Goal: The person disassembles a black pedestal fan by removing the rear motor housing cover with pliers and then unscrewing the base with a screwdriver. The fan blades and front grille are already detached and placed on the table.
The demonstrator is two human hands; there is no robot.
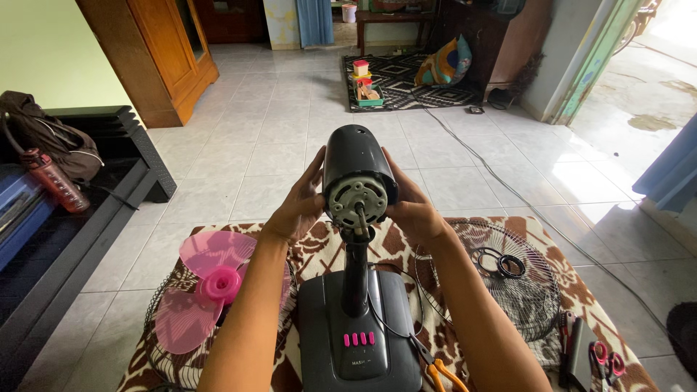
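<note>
A black fan motor housing [356,163] stands on a black neck above a dark grey fan base [359,330] with pink buttons. Its bare metal motor face and shaft [358,203] point toward me. My left hand [300,203] grips the housing's left side, and my right hand [412,207] grips its right side. A pink fan blade [210,287] lies on a wire grille at the left. The other wire grille [508,287] lies at the right with black rings [501,263] on it.
A brown patterned mat [581,290] covers the tiled floor under the parts. Orange-handled pliers [439,370] lie by the base; red-handled tools [606,359] lie at the right. A black cable [508,189] crosses the floor. A bag and a bottle [54,181] sit at the left.
</note>
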